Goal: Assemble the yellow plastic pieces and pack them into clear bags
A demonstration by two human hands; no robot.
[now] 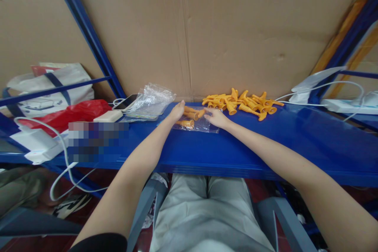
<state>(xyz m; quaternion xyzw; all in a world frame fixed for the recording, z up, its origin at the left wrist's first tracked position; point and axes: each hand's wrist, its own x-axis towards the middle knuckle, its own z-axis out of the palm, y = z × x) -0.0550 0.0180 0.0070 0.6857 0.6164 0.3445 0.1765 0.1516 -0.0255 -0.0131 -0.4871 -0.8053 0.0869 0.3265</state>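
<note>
A clear plastic bag (203, 127) lies on the blue shelf with several orange, flared plastic pieces (187, 123) in it. My left hand (178, 112) is closed at the bag's left side, thumb up, its other fingers mostly hidden. At the right side, my right hand (217, 119) has its bent fingers closed on the bag, the tips close to an orange piece. Just behind and to the right is a loose pile of the same orange pieces (248, 103). Left of my left hand sits a stack of clear plastic bags (153, 100).
The blue shelf (310, 138) has a cardboard wall (221, 31) behind it. To the left are a phone (125, 103), a white power adapter (108, 116), a red bag (73, 114) and a white cable (63, 145). Another cable (307, 87) runs at the right, by a blue post.
</note>
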